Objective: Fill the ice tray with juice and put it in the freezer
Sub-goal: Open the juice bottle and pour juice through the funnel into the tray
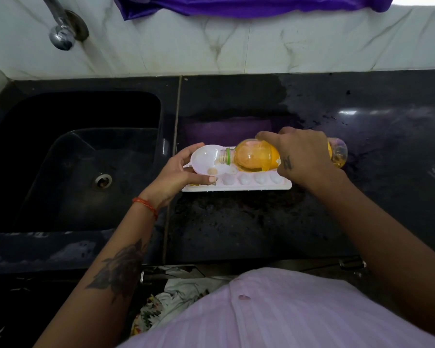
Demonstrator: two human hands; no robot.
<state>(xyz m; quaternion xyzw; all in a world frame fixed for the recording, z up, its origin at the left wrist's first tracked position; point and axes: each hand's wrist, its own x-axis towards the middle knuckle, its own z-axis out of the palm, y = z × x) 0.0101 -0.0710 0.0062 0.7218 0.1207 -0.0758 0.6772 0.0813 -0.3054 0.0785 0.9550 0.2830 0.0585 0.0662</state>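
Right hand [304, 159] wraps over the middle of the juice bottle [256, 156], fingers curled round the barrel, bottle tipped nearly flat with its mouth pointing to 9 o'clock. Left hand [183, 169] pinches the funnel [206, 159] by its rim, thumb on the near edge, fingers on the far side. Bottle mouth sits inside the funnel bowl; a little juice shows at the bottom of it.

The ice tray [239, 183] lies flat on the dark counter [249, 222], directly under funnel and bottle, long axis running 9 to 3 o'clock. Near-row cells look pale, seemingly not yet filled; the far row is hidden by the bottle.

Sink [86, 159] lies at 9 o'clock of the tray, tap [60, 33] at 11 o'clock.

Handling, as judged: the tray seems thin plastic, light now, likely to flex and slop once full. Best taken by both short ends, kept level. The bottle may be slick; mid-barrel grip suits it.
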